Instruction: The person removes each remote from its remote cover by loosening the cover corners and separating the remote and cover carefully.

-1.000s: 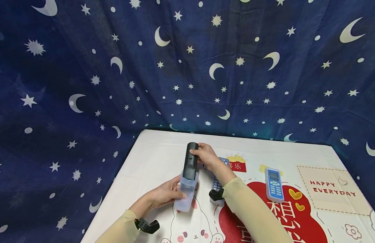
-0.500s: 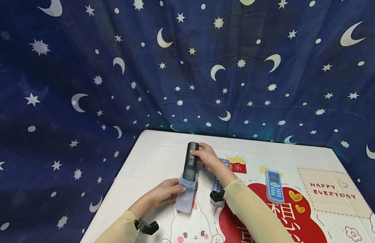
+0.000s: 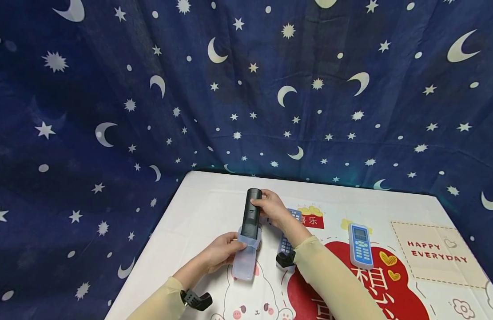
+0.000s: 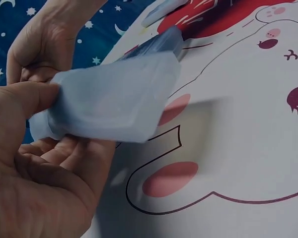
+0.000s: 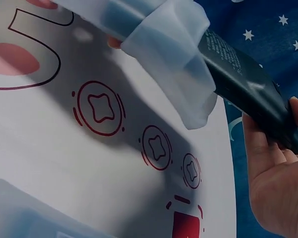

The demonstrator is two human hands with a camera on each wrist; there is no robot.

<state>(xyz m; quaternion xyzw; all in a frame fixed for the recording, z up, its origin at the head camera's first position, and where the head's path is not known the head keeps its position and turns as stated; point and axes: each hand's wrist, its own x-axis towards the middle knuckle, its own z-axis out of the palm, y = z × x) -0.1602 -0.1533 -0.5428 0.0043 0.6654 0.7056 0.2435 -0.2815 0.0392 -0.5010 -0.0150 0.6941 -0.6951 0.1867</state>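
A black remote control (image 3: 252, 215) stands partly inside a translucent silicone cover (image 3: 244, 265), back side up, tilted over the table. My left hand (image 3: 220, 253) pinches the cover near its mouth, thumb on top and fingers beneath. At the remote's upper end my right hand (image 3: 272, 209) grips it, thumb on its back. In the left wrist view the lower part of the cover (image 4: 119, 101) hangs limp and flat. The right wrist view shows the cover's loose flap (image 5: 174, 64) folded back around the remote (image 5: 243, 79).
On the printed white tablecloth (image 3: 214, 200), a blue remote (image 3: 285, 245) in a clear cover lies partly under my right forearm. Another blue remote (image 3: 361, 246) lies farther right. A dark blue curtain (image 3: 246, 89) with moons and stars rises behind the table.
My left hand has slid up the cover, from its lower part to near the mouth. My right hand keeps its grip on the remote and has barely moved.
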